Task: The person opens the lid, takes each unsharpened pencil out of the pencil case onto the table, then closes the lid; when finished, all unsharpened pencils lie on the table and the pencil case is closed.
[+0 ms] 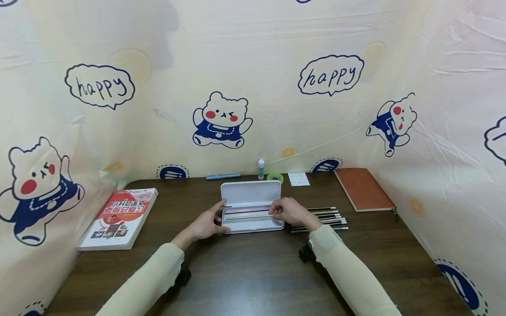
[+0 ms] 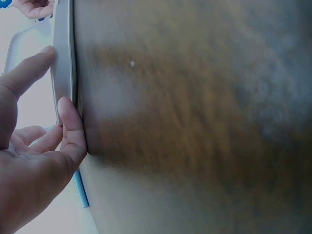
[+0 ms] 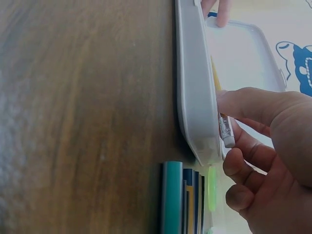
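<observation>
A white pencil case point(image 1: 251, 193) lies on the table with its lid raised at the back. My left hand point(image 1: 205, 223) holds its left end, thumb near the front corner and fingers around the end. In the left wrist view the fingers curl against the case's wall point(image 2: 63, 63). My right hand point(image 1: 290, 211) pinches a yellow pencil point(image 1: 249, 217) near its eraser end, lengthwise over the case's tray. In the right wrist view the pencil's silver ferrule point(image 3: 225, 127) shows beneath the thumb. A dark red pencil point(image 1: 249, 211) lies in the case behind it.
Several pencils point(image 1: 328, 218) lie right of the case, partly behind the right wrist. Behind stand a glue stick point(image 1: 261, 170), green tape point(image 1: 275, 177), a blue pen point(image 1: 223, 177) and a white card point(image 1: 298, 179). A book point(image 1: 120, 219) lies left, a brown notebook point(image 1: 365, 189) right.
</observation>
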`<state>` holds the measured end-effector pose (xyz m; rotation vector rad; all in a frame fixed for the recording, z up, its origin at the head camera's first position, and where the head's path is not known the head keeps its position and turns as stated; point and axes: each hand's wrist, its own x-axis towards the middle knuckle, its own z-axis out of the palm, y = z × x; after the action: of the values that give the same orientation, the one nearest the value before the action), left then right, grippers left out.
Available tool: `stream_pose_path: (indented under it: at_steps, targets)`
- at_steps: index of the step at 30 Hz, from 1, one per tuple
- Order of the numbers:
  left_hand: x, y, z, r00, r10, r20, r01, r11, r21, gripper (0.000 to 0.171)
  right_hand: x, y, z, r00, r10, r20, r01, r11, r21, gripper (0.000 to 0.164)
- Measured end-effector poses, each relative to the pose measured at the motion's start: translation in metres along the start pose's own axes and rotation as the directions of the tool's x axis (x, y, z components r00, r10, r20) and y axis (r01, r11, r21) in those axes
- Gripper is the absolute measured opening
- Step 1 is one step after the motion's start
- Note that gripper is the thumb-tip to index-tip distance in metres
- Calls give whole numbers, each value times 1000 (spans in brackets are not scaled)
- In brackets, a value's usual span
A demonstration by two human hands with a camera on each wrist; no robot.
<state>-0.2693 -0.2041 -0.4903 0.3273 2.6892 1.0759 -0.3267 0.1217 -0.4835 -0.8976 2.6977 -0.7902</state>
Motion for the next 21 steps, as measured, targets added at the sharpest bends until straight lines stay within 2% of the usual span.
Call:
stream_pose_path:
  at_steps: [10,21]
  targets:
    - [0,1,0,1000,-7,-1,7,1000,-6,103,-12,5,-18,998,-66,-25,67,996,57,5]
    - [-1,1,0,1000,0,2,0,1000,1,103,-45,29,-40,997,-72,-14,73,993,94,6]
